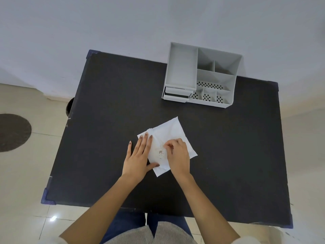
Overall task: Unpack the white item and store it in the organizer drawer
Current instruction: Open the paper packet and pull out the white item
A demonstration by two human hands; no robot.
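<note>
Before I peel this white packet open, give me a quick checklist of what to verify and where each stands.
1. White packet flat on the black table: ok.
2. Left hand pressing the packet down: ok.
3. Right hand pinching a flap: cannot tell, fingers cover it.
4. Organizer within view, apart from the packet: ok.
5. Drawer open enough to take the item: not ok, only slightly out.

Black table [109, 120] with blue corner guards, bearing a white packet [173, 131] near its middle and a grey compartmented organizer [182, 67] at its far edge, which stood well apart
</note>
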